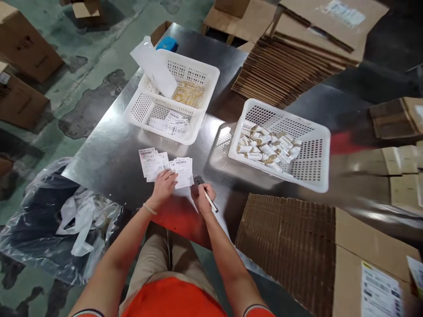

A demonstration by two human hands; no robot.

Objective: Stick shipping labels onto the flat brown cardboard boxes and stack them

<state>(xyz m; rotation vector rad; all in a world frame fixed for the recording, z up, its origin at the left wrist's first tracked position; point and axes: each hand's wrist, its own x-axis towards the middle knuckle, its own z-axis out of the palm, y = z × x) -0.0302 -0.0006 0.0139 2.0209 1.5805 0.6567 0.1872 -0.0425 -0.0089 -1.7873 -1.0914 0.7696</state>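
A clear plastic bag (62, 220) of crumpled white wrapping is lying on the floor, off the left edge of the steel surface (112, 154). On that surface, a fanned row of white barcode labels (165, 166) is sitting near the front edge, and everything else is placed here in relation to it.

The left hand (164, 187) is resting flat on the labels, fingers spread and open, pressing down on the middle of the row; it is gripping nothing. Just behind the labels, a white perforated basket (142, 108) is holding more label sheets at its near end and a heap of yellowish rubber bands (188, 93) at its far end, with a translucent plastic bag (153, 66) leaning over its rim.

Just right of the labels, the right hand (205, 196) is closed around a pen (208, 198), whose dark tip is pointing toward the right end of the row; whether the tip is touching the paper cannot be told.

Farther right and behind, a second white basket (310, 171) is carrying a pile of small white and tan tubes (267, 147). Flattened cardboard (287, 66) is stacked beyond it, and a corrugated sheet (291, 246) is lying to the right of the labels, nearer the person.
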